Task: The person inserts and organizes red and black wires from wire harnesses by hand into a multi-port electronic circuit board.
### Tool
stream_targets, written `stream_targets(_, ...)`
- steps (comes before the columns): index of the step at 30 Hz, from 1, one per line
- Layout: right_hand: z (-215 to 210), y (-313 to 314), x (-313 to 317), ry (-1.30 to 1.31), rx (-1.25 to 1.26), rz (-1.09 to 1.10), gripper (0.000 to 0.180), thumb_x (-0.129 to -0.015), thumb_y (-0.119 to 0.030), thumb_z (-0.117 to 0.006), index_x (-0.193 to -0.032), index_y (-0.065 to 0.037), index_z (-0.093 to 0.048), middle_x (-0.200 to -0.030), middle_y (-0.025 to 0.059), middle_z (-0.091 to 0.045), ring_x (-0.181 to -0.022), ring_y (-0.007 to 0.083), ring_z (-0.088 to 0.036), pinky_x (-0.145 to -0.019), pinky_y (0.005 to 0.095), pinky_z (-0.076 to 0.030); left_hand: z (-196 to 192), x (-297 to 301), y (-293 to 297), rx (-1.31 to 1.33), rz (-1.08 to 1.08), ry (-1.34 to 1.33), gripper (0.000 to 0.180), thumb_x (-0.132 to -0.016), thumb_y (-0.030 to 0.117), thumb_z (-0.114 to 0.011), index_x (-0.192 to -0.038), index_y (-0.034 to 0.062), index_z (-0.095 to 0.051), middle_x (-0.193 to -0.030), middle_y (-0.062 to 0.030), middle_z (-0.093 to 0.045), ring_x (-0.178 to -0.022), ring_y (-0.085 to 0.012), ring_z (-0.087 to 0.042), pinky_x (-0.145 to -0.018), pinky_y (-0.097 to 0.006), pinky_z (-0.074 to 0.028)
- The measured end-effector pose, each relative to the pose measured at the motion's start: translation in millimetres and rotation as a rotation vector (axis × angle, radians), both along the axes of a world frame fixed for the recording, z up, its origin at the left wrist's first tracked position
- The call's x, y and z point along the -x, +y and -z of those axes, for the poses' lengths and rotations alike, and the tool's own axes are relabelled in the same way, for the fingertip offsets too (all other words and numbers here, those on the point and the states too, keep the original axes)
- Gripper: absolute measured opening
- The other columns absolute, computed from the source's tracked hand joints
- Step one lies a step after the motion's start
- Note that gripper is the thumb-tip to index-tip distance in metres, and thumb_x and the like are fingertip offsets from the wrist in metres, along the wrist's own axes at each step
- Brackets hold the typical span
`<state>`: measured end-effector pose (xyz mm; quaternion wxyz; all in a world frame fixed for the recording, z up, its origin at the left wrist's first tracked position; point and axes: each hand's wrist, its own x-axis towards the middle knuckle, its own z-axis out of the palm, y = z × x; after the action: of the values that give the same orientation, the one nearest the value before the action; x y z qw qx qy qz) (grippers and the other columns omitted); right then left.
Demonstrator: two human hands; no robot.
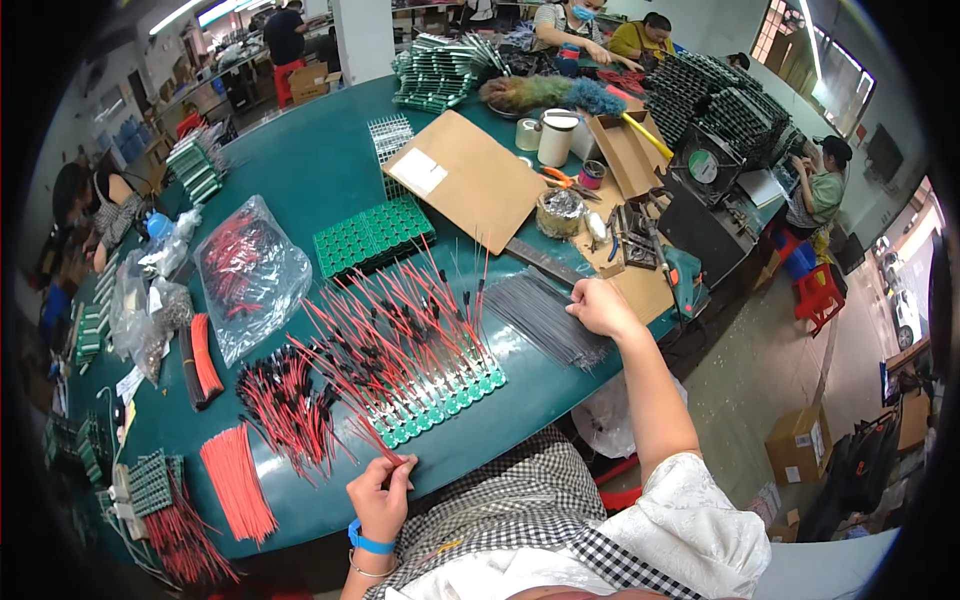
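My left hand (378, 500), with a blue band at the wrist, is closed in a pinch at the table's near edge. Between its fingertips are the ends of thin red wires (368, 434). Right beside it lies a row of small green circuit boards (440, 408), with many red wires with black connectors (400, 320) rising from it. My right hand (600, 308) is closed in a pinch at the right side of a pile of thin black wires (540, 312). Its fingertips appear to grip a black wire; the exact number is hidden.
Left of the boards lie bunched red and black wires (285, 405), a red tube bundle (238, 484) and a plastic bag (250, 275). Beyond sit a green board stack (372, 238), cardboard (470, 180), a steel ruler (545, 262) and a tape roll (560, 212). Several people work farther off.
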<state>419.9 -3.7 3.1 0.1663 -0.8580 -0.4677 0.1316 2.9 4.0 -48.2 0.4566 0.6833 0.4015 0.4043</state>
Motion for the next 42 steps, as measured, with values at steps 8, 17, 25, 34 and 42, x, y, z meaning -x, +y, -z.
stream_targets(8, 3.4, -5.9, -2.0, -0.050, -0.060, -0.027, 0.018, -0.076, -0.011, -0.076, -0.091, -0.001, -0.071, -0.092, 0.0221, -0.069, -0.095, 0.0379, -0.066, -0.083, 0.0438, -0.051, -3.4, -2.2, -0.2, -0.019, 0.011, 0.006, 0.006, -0.090, -0.004, -0.062, -0.087, -0.0063, -0.067, -0.081, -0.0101, -0.072, -0.056, -0.0073, -0.059, -0.051, -0.022, -0.047)
stream_targets(17, 4.1, -10.8, -3.5, -0.103, -0.011, 0.015, 0.020, -0.076, -0.010, -0.075, -0.095, -0.004, -0.073, -0.095, 0.0208, -0.070, -0.095, 0.0360, -0.067, -0.084, 0.0428, -0.052, -3.6, -3.6, 1.3, -0.050, 0.019, 0.012, 0.007, -0.090, -0.003, -0.061, -0.087, -0.0061, -0.066, -0.080, -0.0101, -0.072, -0.056, -0.0072, -0.059, -0.051, -0.022, -0.047)
stream_targets(25, 0.8, -18.4, -8.9, -0.055, -0.120, 0.022, 0.013, -0.075, -0.005, -0.071, -0.087, -0.004, -0.076, -0.087, 0.0185, -0.071, -0.088, 0.0339, -0.069, -0.081, 0.0422, -0.053, -1.2, -6.4, 1.8, -0.038, 0.005, 0.018, 0.004, -0.088, -0.002, -0.065, -0.089, -0.0058, -0.067, -0.081, -0.0102, -0.073, -0.057, -0.0083, -0.061, -0.051, -0.023, -0.050)
stream_targets(34, 4.7, -27.0, -1.7, -0.031, -0.248, 0.005, 0.025, -0.080, -0.005, -0.069, -0.104, 0.000, -0.071, -0.100, 0.0213, -0.070, -0.096, 0.0341, -0.068, -0.085, 0.0402, -0.052, 2.2, -1.4, 2.2, -0.105, -0.006, 0.146, 0.010, -0.085, 0.006, -0.071, -0.093, 0.0010, -0.071, -0.080, -0.0148, -0.071, -0.067, -0.0232, -0.071, -0.060, -0.029, -0.053)
stream_targets(42, 20.6, -30.5, -27.5, -0.064, -0.487, -0.114, 0.016, -0.092, -0.006, -0.061, -0.104, 0.003, -0.063, -0.089, 0.0136, -0.067, -0.079, 0.0228, -0.064, -0.071, 0.0330, -0.050, 7.4, 1.9, 2.1, -0.193, -0.056, 0.125, 0.013, -0.086, 0.007, -0.071, -0.098, 0.0026, -0.072, -0.082, -0.0120, -0.073, -0.067, -0.0209, -0.070, -0.058, -0.029, -0.052)
